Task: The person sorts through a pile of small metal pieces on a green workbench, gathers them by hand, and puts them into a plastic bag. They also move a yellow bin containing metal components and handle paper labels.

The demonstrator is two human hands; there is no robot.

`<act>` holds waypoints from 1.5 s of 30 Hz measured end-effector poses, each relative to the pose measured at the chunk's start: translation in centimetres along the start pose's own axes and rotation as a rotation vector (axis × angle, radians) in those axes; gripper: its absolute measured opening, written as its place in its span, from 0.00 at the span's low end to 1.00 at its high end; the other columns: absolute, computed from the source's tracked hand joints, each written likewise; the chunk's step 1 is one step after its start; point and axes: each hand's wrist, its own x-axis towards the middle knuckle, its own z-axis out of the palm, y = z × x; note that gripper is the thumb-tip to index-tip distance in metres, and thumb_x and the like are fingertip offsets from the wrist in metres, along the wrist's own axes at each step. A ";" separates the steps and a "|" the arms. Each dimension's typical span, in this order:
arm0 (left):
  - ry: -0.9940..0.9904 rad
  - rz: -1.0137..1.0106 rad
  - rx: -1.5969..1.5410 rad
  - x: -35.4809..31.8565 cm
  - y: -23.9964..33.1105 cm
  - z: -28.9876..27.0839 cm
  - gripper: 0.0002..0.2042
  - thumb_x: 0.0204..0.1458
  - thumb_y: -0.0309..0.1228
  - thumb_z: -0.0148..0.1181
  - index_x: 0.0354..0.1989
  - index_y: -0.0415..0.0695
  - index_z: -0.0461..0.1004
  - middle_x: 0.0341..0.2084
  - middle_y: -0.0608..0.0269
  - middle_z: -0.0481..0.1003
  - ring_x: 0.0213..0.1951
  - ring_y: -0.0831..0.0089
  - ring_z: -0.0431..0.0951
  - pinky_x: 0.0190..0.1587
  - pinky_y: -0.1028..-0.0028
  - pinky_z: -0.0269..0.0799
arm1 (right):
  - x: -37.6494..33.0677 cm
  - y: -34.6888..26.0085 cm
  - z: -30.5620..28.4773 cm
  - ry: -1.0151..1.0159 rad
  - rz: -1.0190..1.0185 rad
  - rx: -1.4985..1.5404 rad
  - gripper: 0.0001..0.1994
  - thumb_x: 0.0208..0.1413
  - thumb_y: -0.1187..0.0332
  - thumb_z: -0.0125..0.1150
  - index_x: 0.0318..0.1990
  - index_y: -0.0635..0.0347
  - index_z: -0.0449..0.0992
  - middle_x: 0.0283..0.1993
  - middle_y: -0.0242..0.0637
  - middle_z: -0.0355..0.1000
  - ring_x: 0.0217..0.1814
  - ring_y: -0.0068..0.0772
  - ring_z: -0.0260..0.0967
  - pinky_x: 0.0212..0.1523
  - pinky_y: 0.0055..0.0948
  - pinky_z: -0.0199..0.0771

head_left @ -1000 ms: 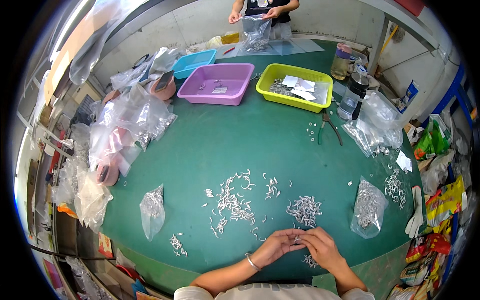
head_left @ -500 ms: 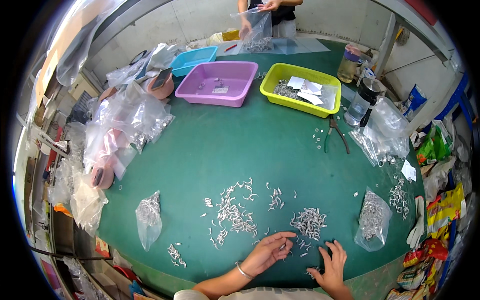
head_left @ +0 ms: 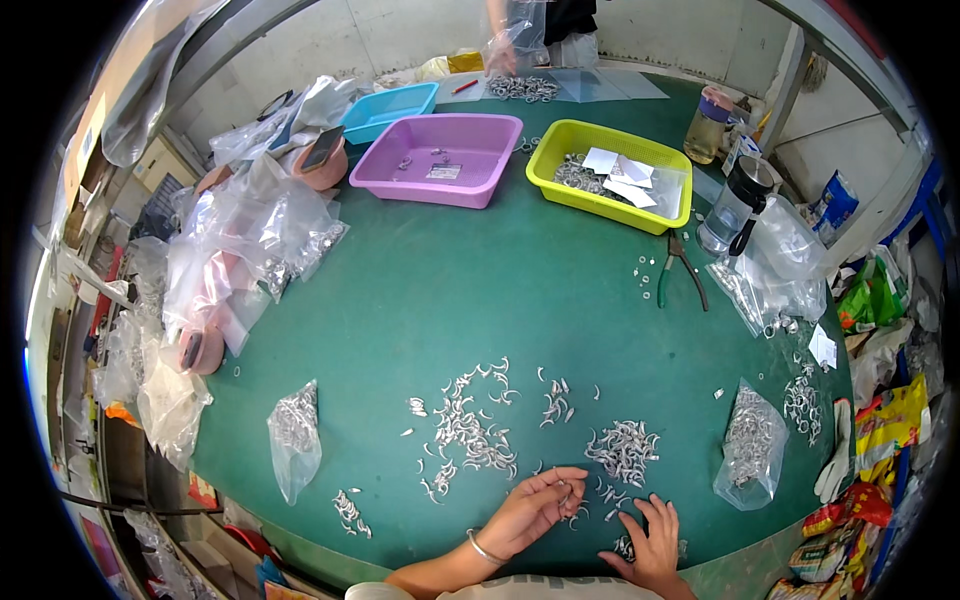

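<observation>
Our left hand [head_left: 535, 510] and right hand [head_left: 654, 550] sit apart.
The left curls; we cannot tell whether it grips anything. At its four o'clock, the right spreads over a small metal pile [head_left: 624, 546]. A light, piece-by-piece touch seems best, clear of the bigger heap [head_left: 622, 452] at the left's two o'clock.

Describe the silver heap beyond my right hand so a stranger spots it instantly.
On the green table, find your right hand at the near edge. Beyond it, past some loose pieces, sits the heap of curved bits, piled tighter than the sprawling scatter to its left.
</observation>
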 end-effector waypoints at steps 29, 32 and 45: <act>0.005 -0.004 -0.017 0.1 -0.3 -0.5 0.13 0.59 0.23 0.47 0.51 0.35 0.69 0.35 0.64 0.71 0.35 0.78 0.68 0.43 0.77 0.66 | 0.4 1.1 -1.2 0.162 0.190 -0.053 0.15 0.48 0.74 0.58 0.46 0.64 0.73 0.57 0.49 0.61 0.65 0.59 0.54 0.63 0.58 0.51; -0.004 0.002 -0.015 0.2 -0.3 -0.4 0.13 0.59 0.23 0.47 0.51 0.35 0.69 0.34 0.65 0.70 0.35 0.78 0.68 0.43 0.77 0.66 | 0.5 2.2 -1.2 0.228 0.224 -0.097 0.14 0.48 0.76 0.58 0.45 0.65 0.73 0.55 0.51 0.62 0.65 0.59 0.54 0.63 0.58 0.51; 0.003 0.006 0.007 0.4 -0.4 -0.5 0.13 0.59 0.23 0.47 0.51 0.36 0.69 0.33 0.66 0.70 0.35 0.78 0.68 0.43 0.77 0.66 | 0.7 2.9 -0.8 0.366 0.144 0.081 0.07 0.44 0.81 0.61 0.31 0.65 0.71 0.44 0.46 0.66 0.52 0.54 0.64 0.50 0.46 0.65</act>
